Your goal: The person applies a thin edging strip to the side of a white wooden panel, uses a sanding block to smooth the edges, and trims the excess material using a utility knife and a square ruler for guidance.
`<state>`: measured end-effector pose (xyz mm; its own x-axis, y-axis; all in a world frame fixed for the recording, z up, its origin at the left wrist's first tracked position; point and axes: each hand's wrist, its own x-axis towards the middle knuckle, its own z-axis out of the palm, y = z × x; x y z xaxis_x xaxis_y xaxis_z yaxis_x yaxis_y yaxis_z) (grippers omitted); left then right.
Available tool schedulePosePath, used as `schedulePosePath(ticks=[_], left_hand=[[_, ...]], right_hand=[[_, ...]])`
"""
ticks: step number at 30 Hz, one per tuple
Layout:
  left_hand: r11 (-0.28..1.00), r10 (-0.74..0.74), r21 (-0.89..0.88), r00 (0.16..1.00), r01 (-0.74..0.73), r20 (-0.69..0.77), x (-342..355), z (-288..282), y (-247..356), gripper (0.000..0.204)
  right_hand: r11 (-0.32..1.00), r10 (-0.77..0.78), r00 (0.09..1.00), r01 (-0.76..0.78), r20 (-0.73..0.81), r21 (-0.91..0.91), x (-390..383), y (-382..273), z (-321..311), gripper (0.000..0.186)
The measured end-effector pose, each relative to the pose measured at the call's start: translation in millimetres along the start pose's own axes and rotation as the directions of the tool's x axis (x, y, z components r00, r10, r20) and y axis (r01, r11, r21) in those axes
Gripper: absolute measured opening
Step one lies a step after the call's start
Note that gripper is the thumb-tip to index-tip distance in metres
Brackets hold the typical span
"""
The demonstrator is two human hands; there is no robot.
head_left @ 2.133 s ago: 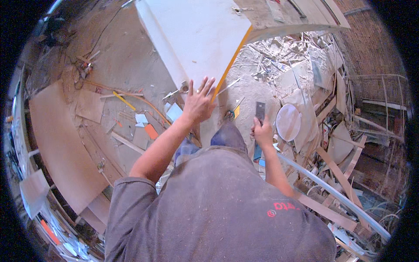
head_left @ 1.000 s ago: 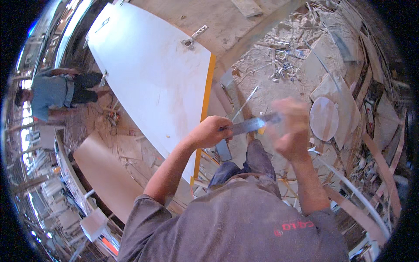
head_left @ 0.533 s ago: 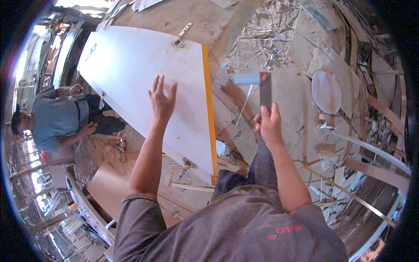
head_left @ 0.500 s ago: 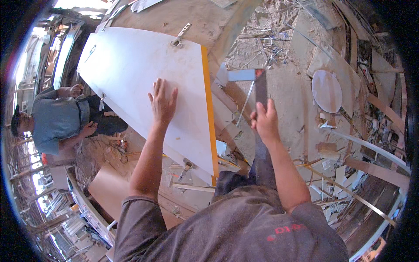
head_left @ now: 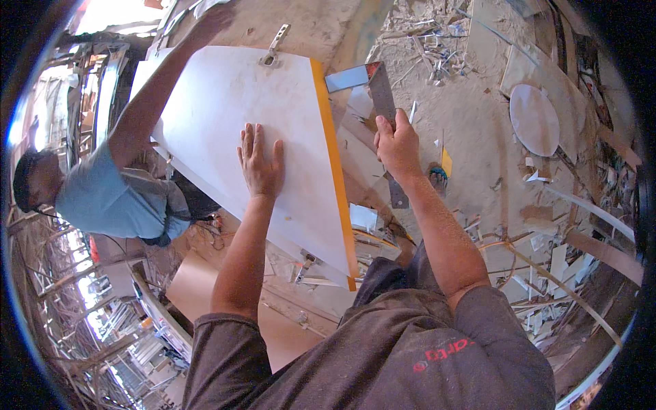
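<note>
One white panel [head_left: 273, 130] with one orange edge fills the upper centre; the left hand [head_left: 260, 162] lies flat on it, fingers together. The right hand [head_left: 398, 145] grips one try square [head_left: 374, 85], partly hidden. A co-worker's hand [head_left: 208, 20] at upper left blurs.

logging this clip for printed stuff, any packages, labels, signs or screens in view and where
No packages, signs or screens show.
Shirt print: small red marking on the chest of the person's dark grey shirt, at the lower edge of the picture.
Nothing printed shows on the white panel with the orange edge under the left hand, nor on the metal square in the right hand.
</note>
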<state>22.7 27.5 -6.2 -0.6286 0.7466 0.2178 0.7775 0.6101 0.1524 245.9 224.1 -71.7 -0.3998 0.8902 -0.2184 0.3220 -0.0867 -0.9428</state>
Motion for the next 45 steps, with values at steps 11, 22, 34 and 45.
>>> schedulePosePath(ticks=[11,22,34,45], left_hand=[[0.999,0.052,-0.002,0.999,-0.052,-0.002,0.5,3.2,-4.1,0.062],[0.998,0.062,-0.019,0.998,-0.062,0.008,1.2,1.6,0.5,0.062],[0.998,0.059,-0.022,0.998,-0.059,0.007,-1.0,0.1,-2.3,0.063],[0.997,0.064,-0.031,0.998,-0.064,0.004,-1.4,0.0,-0.7,0.063]], right_hand=[[0.996,-0.068,0.997,0.071,-0.047,0.061,17.8,15.3,8.5,0.044],[0.978,-0.137,0.990,0.139,0.025,-0.156,36.0,5.4,2.1,0.042],[0.972,-0.233,0.964,0.233,-0.130,-0.019,62.3,3.7,9.9,0.028],[0.997,-0.067,0.998,0.067,-0.001,0.050,18.5,-4.4,-7.8,0.030]])
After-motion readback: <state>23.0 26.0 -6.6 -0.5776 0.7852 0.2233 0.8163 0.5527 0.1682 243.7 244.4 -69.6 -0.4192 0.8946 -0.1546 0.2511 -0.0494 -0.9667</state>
